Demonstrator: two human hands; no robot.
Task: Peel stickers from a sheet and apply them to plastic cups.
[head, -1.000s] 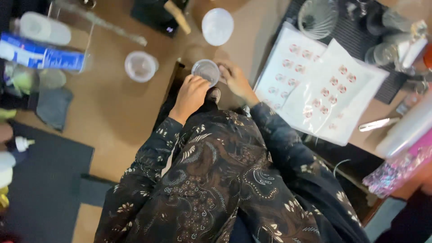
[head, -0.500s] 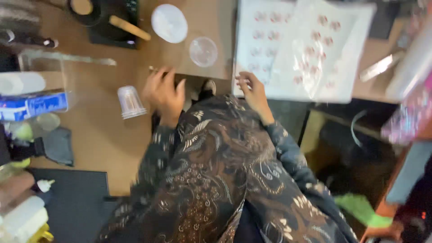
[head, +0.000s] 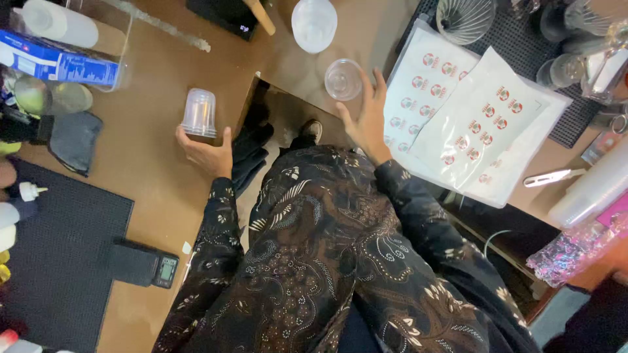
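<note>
- Two clear plastic cups are in play. One cup (head: 199, 112) stands upside down on the brown counter (head: 150, 163), w/ nothing in it.
- Left hand (head: 208, 151) is on that cup. Thumb sticks up beside it, fingers wrap round the bottom part, holding it.
- The other cup (head: 343, 79) stands open end up, near the edge of the counter. Looks empty.
- Right hand (head: 366, 117) is just beside this cup. Fingers are spread wide & flat; not holding it. Can't tell if the fingertips touch it.
- Bigger clear lid or bowl (head: 314, 23) sits further back, well apart from both hands.
- Sticker sheets (head: 471, 124), white w/ round red dots, lie right of the right hand. Right hand's edge is close to them.
- Glass ribbed dish (head: 464, 18) & other glassware (head: 575, 39) stand on a black mat (head: 523, 52) at top right. Can't tell what's in them.
- Blue box (head: 59, 64) & a white bottle (head: 55, 23) are at top left.
- Small black scale (head: 145, 265) sits by a dark mat (head: 59, 261) at lower left.
- Squeeze bottles (head: 16, 202) line the far left edge.
- Person wears a dark shirt w/ a leafy pattern (head: 314, 261). A shoe (head: 313, 131) shows on the floor in the gap btw counters.
</note>
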